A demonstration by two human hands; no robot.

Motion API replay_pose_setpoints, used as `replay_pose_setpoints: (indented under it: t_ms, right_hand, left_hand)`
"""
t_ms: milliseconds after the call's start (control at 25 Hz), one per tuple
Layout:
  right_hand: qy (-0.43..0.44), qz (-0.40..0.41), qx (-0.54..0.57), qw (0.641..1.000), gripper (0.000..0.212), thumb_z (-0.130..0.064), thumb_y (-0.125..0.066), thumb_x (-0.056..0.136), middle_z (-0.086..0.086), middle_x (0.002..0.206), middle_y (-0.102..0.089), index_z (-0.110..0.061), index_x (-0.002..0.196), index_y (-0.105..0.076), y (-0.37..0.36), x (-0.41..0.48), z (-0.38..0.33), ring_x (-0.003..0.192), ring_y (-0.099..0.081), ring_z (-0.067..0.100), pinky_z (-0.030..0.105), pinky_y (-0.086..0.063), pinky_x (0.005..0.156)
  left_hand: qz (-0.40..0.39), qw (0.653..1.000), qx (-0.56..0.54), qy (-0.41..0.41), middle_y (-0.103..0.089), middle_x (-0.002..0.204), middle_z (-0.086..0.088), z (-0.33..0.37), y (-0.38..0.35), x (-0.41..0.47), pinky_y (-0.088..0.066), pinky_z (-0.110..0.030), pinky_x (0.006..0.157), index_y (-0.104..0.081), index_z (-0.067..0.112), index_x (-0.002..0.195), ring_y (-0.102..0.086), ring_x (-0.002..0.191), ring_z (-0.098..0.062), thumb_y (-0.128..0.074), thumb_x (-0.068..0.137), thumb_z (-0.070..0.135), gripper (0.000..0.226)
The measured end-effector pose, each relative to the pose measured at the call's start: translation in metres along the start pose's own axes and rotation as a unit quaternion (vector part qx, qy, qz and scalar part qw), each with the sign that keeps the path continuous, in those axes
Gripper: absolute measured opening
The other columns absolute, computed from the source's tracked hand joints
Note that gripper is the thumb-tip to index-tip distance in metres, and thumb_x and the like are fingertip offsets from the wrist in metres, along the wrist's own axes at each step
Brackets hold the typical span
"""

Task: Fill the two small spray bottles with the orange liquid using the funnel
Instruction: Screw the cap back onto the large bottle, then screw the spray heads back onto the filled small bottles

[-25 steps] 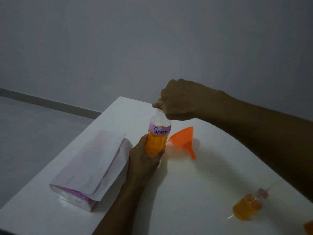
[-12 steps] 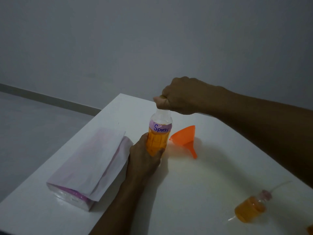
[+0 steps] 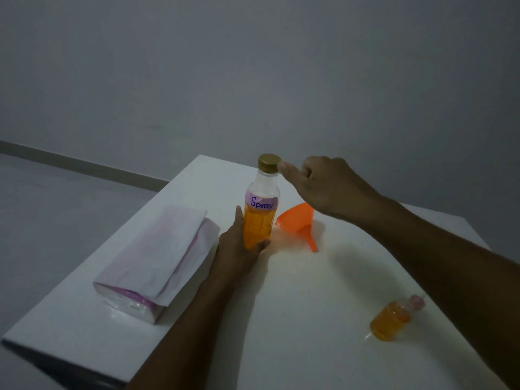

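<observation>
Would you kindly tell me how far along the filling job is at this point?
Done: one small bottle lies on the table holding orange liquid. In hand: the left hand grips the big bottle, whose cap is on; the right hand is beside it. Left: the second small bottle is out of view, so I cannot tell; the funnel lies idle.

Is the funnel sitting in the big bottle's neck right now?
No, the orange funnel lies on its side on the table beside the gold-capped bottle.
</observation>
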State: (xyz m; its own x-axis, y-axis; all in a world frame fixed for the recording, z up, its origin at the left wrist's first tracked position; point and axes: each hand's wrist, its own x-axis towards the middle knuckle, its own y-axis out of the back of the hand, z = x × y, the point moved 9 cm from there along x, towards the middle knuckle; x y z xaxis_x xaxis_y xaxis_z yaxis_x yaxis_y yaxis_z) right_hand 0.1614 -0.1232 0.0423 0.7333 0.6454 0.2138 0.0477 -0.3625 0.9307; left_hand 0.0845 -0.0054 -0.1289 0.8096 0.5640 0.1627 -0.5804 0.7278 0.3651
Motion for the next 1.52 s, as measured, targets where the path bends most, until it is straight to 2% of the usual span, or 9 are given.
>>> replay_pose_setpoints:
  t_ms: [120, 320, 520, 680, 800, 920, 1200, 1360, 1520]
  right_hand:
    - [0.013, 0.018, 0.058, 0.998, 0.029, -0.045, -0.064, 0.091, -0.003, 0.059, -0.061, -0.022, 0.073, -0.059, 0.019, -0.072, 0.014, 0.053, -0.056, 0.007, 0.021, -0.036, 0.050]
    - [-0.095, -0.007, 0.060, 0.994, 0.027, -0.055, -0.069, 0.081, -0.008, 0.057, -0.063, -0.031, 0.073, -0.059, 0.000, -0.198, 0.064, 0.053, -0.061, 0.005, 0.021, -0.048, 0.057]
    - [-0.273, -0.014, -0.002, 0.962, 0.024, -0.051, -0.066, 0.085, -0.012, 0.078, -0.065, -0.034, 0.100, -0.058, -0.028, -0.279, 0.145, 0.068, -0.063, 0.005, 0.022, -0.055, 0.065]
    - [-0.326, 0.007, 0.043, 0.944, 0.039, -0.035, -0.063, 0.092, 0.000, 0.119, -0.066, -0.026, 0.128, -0.052, -0.041, -0.286, 0.202, 0.101, -0.065, 0.014, 0.023, -0.054, 0.081]
    - [-0.318, 0.059, 0.091, 0.942, 0.052, -0.037, -0.067, 0.091, 0.003, 0.131, -0.059, -0.020, 0.136, -0.046, -0.041, -0.250, 0.221, 0.108, -0.060, 0.015, 0.022, -0.052, 0.080]
    - [-0.328, 0.105, 0.081, 0.935, 0.051, -0.052, -0.063, 0.089, -0.003, 0.123, -0.066, -0.022, 0.129, -0.052, -0.046, -0.218, 0.238, 0.091, -0.057, 0.008, 0.018, -0.045, 0.065]
    - [-0.217, 0.197, 0.195, 0.936, 0.022, -0.036, -0.078, 0.083, -0.011, 0.084, -0.073, -0.020, 0.091, -0.064, 0.008, -0.225, 0.219, 0.074, -0.071, 0.005, 0.022, -0.060, 0.062]
    - [-0.150, 0.185, 0.233, 0.943, 0.039, -0.053, -0.074, 0.075, -0.010, 0.081, -0.073, -0.022, 0.099, -0.076, 0.018, -0.235, 0.201, 0.074, -0.071, 0.009, 0.027, -0.062, 0.062]
    - [-0.099, 0.213, 0.183, 0.955, 0.047, -0.049, -0.071, 0.075, -0.007, 0.094, -0.071, -0.017, 0.110, -0.076, 0.029, -0.235, 0.194, 0.082, -0.069, 0.006, 0.014, -0.058, 0.069]
  left_hand:
    - [-0.038, 0.998, 0.003, 0.041, -0.029, 0.155, -0.008, -0.001, 0.003, -0.030, -0.029, -0.032, 0.110, -0.010, 0.017, 0.153, -0.031, 0.141, -0.024, -0.081, 0.073, 0.035, 0.108]
    - [-0.064, 0.986, 0.153, -0.033, -0.013, 0.161, 0.002, 0.037, -0.023, -0.108, -0.016, -0.035, 0.116, -0.019, 0.024, 0.151, -0.014, 0.148, -0.017, -0.050, 0.097, 0.026, 0.062]
    - [-0.154, 0.976, 0.116, -0.104, -0.029, 0.155, 0.011, 0.072, -0.094, -0.143, -0.022, -0.029, 0.113, -0.033, 0.032, 0.144, -0.028, 0.142, -0.011, -0.048, 0.098, 0.024, 0.050]
    - [-0.238, 0.961, 0.101, -0.100, -0.037, 0.151, 0.006, 0.073, -0.140, -0.141, -0.027, -0.029, 0.111, -0.035, 0.030, 0.143, -0.036, 0.137, -0.013, -0.055, 0.092, 0.012, 0.058]
    - [-0.247, 0.960, 0.089, -0.095, -0.039, 0.148, 0.012, 0.078, -0.157, -0.135, -0.029, -0.024, 0.106, -0.036, 0.031, 0.142, -0.038, 0.132, -0.008, -0.070, 0.083, 0.024, 0.069]
    - [-0.224, 0.964, 0.093, -0.111, -0.046, 0.130, 0.023, 0.089, -0.173, -0.129, -0.035, -0.020, 0.096, -0.045, 0.033, 0.134, -0.046, 0.116, 0.000, -0.070, 0.079, 0.051, 0.064]
    - [-0.190, 0.975, 0.023, -0.115, -0.059, 0.113, 0.022, 0.100, -0.168, -0.121, -0.039, 0.002, 0.074, -0.052, 0.032, 0.121, -0.056, 0.097, 0.009, -0.060, 0.087, 0.045, 0.037]
    - [-0.149, 0.982, 0.023, -0.114, -0.057, 0.110, 0.024, 0.097, -0.150, -0.110, -0.038, 0.002, 0.069, -0.053, 0.032, 0.122, -0.056, 0.094, 0.009, -0.061, 0.085, 0.046, 0.040]
    - [-0.141, 0.984, 0.034, -0.103, -0.055, 0.116, 0.022, 0.090, -0.139, -0.106, -0.033, 0.003, 0.069, -0.051, 0.029, 0.128, -0.053, 0.099, 0.004, -0.060, 0.087, 0.042, 0.044]
